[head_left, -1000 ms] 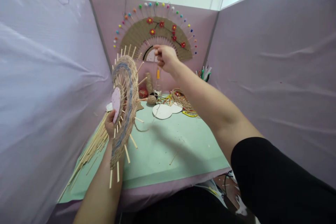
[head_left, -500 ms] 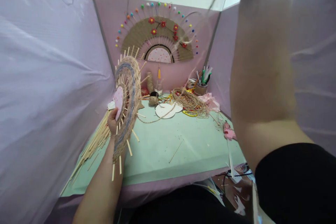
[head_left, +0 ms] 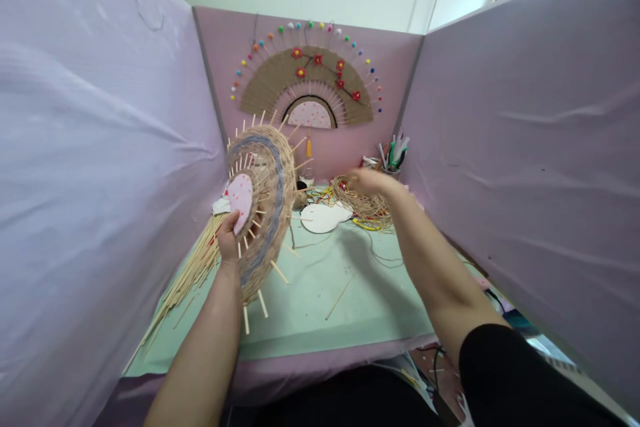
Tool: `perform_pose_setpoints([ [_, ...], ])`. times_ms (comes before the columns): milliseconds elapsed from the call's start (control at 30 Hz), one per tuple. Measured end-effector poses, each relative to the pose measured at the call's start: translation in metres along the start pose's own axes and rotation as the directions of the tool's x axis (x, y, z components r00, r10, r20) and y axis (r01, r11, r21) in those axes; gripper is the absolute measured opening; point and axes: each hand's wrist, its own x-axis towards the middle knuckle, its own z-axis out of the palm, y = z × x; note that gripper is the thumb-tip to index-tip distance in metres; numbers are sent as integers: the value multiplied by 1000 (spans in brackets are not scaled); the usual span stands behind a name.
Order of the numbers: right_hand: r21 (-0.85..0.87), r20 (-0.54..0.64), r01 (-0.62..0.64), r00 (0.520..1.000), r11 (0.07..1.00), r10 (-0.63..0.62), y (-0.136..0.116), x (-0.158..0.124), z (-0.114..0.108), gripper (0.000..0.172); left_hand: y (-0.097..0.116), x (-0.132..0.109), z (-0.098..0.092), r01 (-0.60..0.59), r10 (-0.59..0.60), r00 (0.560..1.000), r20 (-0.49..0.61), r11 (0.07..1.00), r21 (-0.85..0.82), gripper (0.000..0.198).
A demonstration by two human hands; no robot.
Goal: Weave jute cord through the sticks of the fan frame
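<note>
My left hand (head_left: pixel 229 235) grips a round woven twine fan (head_left: pixel 286 177) by its pink dotted centre disc (head_left: pixel 242 199), thumb on the front face. The fan stands tilted above the table's left half; a blue-grey band runs through the weave and thin sticks jut from its rim. My right hand (head_left: pixel 373 181) is in the air in front of a loose heap of brown twine (head_left: pixel 370 208). Motion smears its fingers, so whether they hold a strand is unclear. Below it, a length of twine (head_left: pixel 377 255) lies curved across the green tabletop (head_left: pixel 310 320).
Thin wooden sticks (head_left: pixel 185 277) lie bundled at the left. White cutouts (head_left: pixel 323 219) rest mid-table, with a single stick (head_left: pixel 340 297) nearer me. A tool holder (head_left: pixel 394 157) stands at the back right. A decorated fan (head_left: pixel 273 83) hangs on the back panel; fabric walls enclose both sides.
My right hand came down from high on the right, out of view, to near the twine heap. The fan turned its face more toward me. The camera view tilted up somewhat.
</note>
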Motion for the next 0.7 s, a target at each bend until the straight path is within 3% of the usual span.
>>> perform_pose_setpoints([
  [133, 190, 51, 21, 998, 982, -31, -14, -47, 44, 30, -7, 0, 4, -22, 24, 997, -69, 999, 27, 36],
  [167, 472, 24, 48, 997, 880, -67, -21, -59, 54, 35, -9, 1, 5, -15, 17, 997, -70, 1000, 27, 36],
  [233, 861, -28, 59, 997, 505, -68, -36, -78, 72, 42, -12, 0, 7, -9, 11, 998, -66, 1000, 20, 37],
  [300, 983, 28, -20, 999, 184, -44, -49, -90, 88, 44, -15, -1, 10, -15, 16, 998, -61, 1000, 6, 39],
  [400, 985, 161, -160, 987, -71, 13, -56, -98, 102, 44, -18, -2, 13, -27, 27, 999, -46, 1000, -3, 41],
  [467, 978, 168, -160, 984, -131, 56, -52, -98, 108, 41, -20, -1, 12, -32, 32, 999, -27, 999, -11, 42],
  [533, 985, 122, -108, 988, -132, 97, -46, -97, 113, 34, -21, 2, 9, -37, 37, 999, -5, 999, -23, 43],
  [700, 999, -9, 2, 980, 33, 197, -33, -100, 126, 26, -25, 9, 1, -30, 31, 999, 22, 998, -46, 45],
])
